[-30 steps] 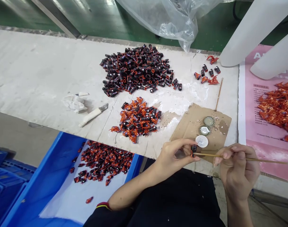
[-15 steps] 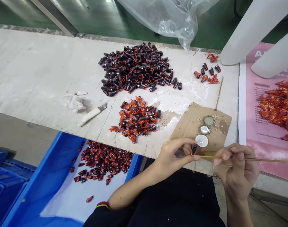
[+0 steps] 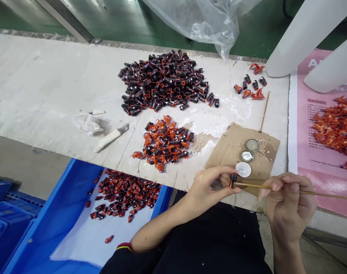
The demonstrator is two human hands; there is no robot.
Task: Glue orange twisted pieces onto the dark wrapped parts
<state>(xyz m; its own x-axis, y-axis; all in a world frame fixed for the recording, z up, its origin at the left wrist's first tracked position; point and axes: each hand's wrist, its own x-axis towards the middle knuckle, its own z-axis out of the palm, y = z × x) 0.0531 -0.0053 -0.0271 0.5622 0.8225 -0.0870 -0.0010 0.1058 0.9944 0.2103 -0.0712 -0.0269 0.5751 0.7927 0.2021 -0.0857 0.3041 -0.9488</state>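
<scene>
Between thumb and fingers, my left hand (image 3: 209, 186) pinches a small black part with an orange rim (image 3: 233, 180). A thin wooden stick (image 3: 318, 195) is gripped in my right hand (image 3: 290, 205), its tip at the held part's side; I cannot tell whether they touch. Just beyond my left fingertips lies a white round cap (image 3: 243, 169). Two metal bottle caps, a nearer one (image 3: 247, 156) and a farther one (image 3: 252, 145), sit on a brown cardboard piece (image 3: 219, 156), with something shiny inside the nearer one.
Black parts (image 3: 162, 82) form a big pile on the white table. Nearer is a smaller orange-and-black pile (image 3: 166, 144). A knife (image 3: 112, 137) lies left of it. Orange pieces (image 3: 337, 129) cover a pink sheet at right. Below the table edge, a blue bin (image 3: 55, 213) holds more parts.
My right hand has shifted slightly right with the stick, and the stick's tip has drawn back a little from the black part. My left hand stays nearly still.
</scene>
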